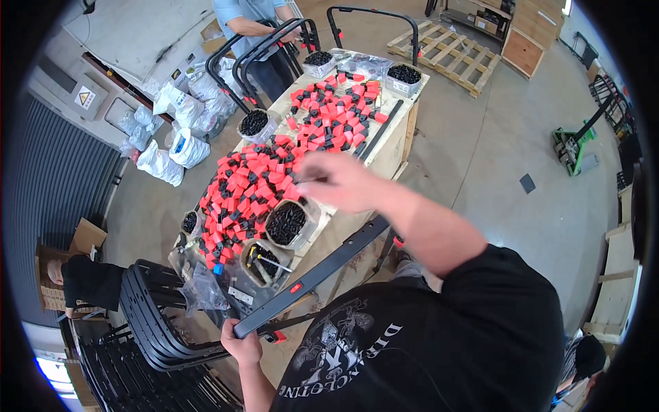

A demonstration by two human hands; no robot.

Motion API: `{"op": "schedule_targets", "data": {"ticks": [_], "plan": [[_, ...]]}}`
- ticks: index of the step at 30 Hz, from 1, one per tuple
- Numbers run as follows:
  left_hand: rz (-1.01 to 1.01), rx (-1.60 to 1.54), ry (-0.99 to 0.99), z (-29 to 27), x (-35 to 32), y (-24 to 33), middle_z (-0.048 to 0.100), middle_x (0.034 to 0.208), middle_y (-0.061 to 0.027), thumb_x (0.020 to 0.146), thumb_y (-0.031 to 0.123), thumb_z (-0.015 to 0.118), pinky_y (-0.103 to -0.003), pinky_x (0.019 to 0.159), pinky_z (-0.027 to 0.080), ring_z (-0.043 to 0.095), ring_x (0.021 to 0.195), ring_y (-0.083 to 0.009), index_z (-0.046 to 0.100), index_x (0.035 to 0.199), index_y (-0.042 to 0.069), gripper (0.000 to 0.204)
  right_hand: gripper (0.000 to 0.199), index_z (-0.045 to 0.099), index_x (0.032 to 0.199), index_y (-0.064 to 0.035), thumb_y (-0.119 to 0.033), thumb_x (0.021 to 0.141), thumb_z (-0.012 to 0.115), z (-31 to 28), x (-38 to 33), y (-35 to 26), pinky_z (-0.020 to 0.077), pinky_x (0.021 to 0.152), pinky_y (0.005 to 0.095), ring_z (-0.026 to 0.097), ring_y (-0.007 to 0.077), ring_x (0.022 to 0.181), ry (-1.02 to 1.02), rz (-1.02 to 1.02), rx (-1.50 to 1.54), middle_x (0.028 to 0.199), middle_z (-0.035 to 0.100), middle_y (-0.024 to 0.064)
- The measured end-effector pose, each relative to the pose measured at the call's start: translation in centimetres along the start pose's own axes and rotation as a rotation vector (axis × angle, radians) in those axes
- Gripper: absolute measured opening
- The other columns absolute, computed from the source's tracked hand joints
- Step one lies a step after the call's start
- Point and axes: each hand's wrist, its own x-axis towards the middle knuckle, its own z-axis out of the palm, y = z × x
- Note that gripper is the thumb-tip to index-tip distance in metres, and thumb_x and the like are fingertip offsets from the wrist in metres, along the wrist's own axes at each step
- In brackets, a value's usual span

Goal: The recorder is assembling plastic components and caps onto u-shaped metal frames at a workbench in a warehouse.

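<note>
Grasping in left hand (241, 343) one black bar (322, 270), slanting up-right from lower centre; cannot tell grip of right hand (336, 182); counting six tubs (309, 233).

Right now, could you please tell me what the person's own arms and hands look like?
The left hand and the blurred right hand are gloveless. Both visible forearms are bare, with no watch or cable showing. The right sleeve is short and black; the left sleeve cannot be made out.
</note>
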Motion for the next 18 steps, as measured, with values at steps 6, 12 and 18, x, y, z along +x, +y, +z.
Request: {"op": "schedule_targets", "data": {"ticks": [6,12,18], "plan": [[0.006,0.11,0.013,8.6,1.8,8.3,0.048,0.072,0.0069,0.074,-0.003,0.067,-0.023,0.059,0.034,0.041,0.067,-0.0052,0.053,0.077,0.006,0.017,0.027,0.066,0.098,-0.0015,-0.028,0.1,0.062,-15.3,-15.3,11.5,0.0456,0.072,0.0297,0.052,0.0088,0.08,0.281,0.491,0.188,0.087,0.06,-0.0009],[0.064,0.175,0.027,16.4,4.7,15.2,0.053,0.069,0.0039,0.071,0.002,0.071,-0.026,0.063,0.041,0.045,0.066,-0.0083,0.054,0.075,0.006,0.018,0.043,0.062,0.076,-0.0005,-0.036,0.101,0.06,-21.3,-13.3,15.6,0.0428,0.07,0.0284,0.051,0.009,0.074,0.859,0.495,0.277,0.072,0.055,-0.0023],[0.044,-0.003,-0.222,25.0,7.3,26.3,0.057,0.073,0.0034,0.08,0.005,0.077,-0.024,0.062,0.041,0.05,0.069,-0.0061,0.062,0.082,0.004,0.015,0.043,0.06,0.077,-0.0061,-0.042,0.101,0.058,-35.5,-6.5,11.3,0.0441,0.051,0.0338,0.051,0.013,0.06,0.977,0.378,0.108,0.068,0.054,0.0017]]}}
